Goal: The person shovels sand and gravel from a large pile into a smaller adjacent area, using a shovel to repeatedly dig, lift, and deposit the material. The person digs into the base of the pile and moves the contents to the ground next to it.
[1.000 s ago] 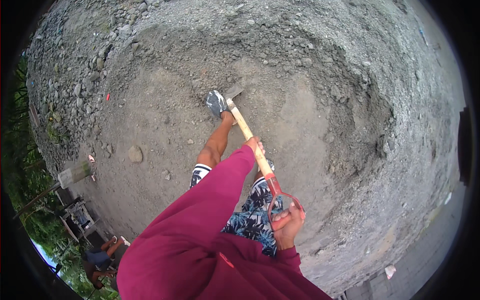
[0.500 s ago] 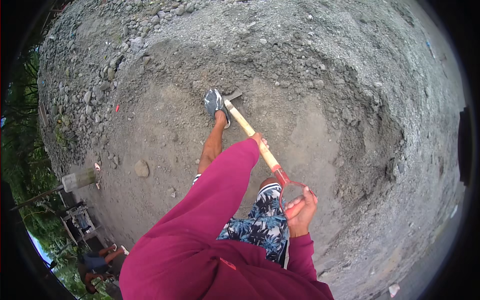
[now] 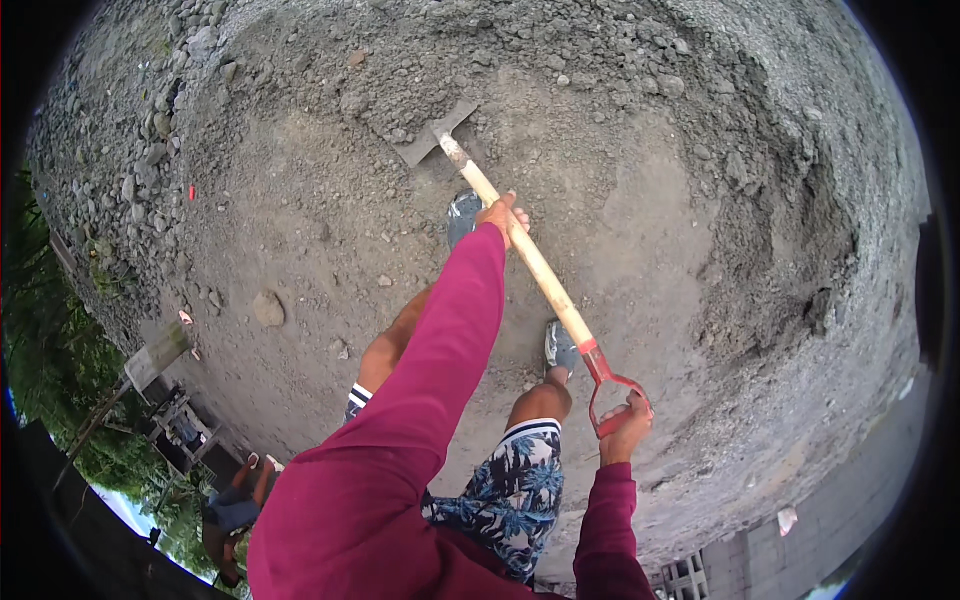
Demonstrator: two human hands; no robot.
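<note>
Holding shovel (image 3: 560,300): right grip (image 3: 626,430) clamped on handle (image 3: 599,366), left grip (image 3: 503,218) (at eleven o'clock from it) clamped on shaft (image 3: 532,256), blade (image 3: 422,147) beyond on that bearing.

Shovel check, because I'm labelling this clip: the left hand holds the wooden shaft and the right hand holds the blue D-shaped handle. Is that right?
Not quite: the D-shaped handle is red, not blue, as the head view shows. The rest stands: the right hand holds it, and the left hand has its grip on the wooden shaft.
</note>
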